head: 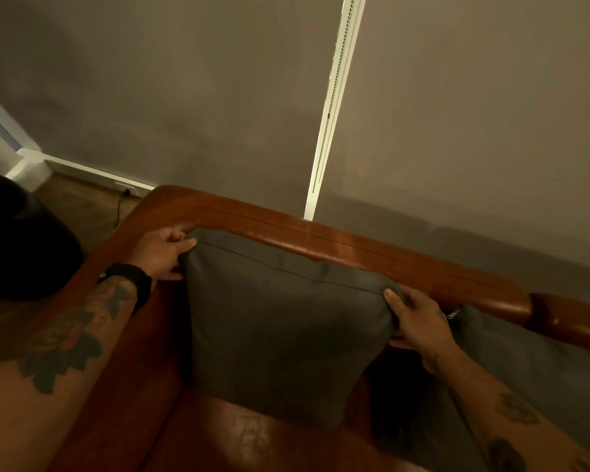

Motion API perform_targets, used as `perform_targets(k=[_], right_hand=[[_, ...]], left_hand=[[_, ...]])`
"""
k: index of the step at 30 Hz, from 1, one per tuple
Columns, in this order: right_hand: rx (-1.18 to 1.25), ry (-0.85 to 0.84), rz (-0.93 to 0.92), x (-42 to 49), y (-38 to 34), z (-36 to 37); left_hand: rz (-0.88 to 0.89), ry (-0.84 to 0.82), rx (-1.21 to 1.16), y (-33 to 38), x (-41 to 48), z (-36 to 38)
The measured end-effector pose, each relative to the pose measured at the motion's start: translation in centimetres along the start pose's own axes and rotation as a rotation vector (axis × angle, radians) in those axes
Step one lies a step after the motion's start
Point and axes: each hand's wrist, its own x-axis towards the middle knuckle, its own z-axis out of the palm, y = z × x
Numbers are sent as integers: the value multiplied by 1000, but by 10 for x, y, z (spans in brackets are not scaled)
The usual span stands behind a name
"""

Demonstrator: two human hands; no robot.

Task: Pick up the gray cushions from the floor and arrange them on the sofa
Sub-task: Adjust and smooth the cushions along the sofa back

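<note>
A gray cushion (280, 328) stands upright against the backrest of the brown leather sofa (372, 247), at its left end. My left hand (162, 252) grips the cushion's upper left corner, beside the sofa's armrest. My right hand (418, 320) pinches the upper right corner. A second gray cushion (532, 379) leans against the backrest just to the right, partly hidden behind my right forearm.
Closed roller blinds (184, 97) hang right behind the sofa, with a bead chain (331, 107) in the gap between them. A dark round object (21, 247) sits left of the armrest. Wooden floor (82, 206) with a cable and white skirting shows at the far left.
</note>
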Motion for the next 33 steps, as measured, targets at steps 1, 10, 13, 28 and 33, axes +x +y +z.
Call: perform_targets(k=[1, 10, 13, 28, 33], right_hand=[[-32, 4, -1, 3, -1, 1], [-628, 231, -377, -7, 3, 20], [-918, 64, -799, -26, -5, 63], [-1362, -86, -592, 27, 5, 112], [-1330, -144, -650, 28, -6, 132]], left_hand=[[-18, 4, 11, 0, 3, 3], [477, 281, 580, -30, -10, 35], [1047, -41, 1026, -40, -35, 63], [894, -151, 1451, -25, -10, 133], [813, -127, 1457, -30, -5, 111]])
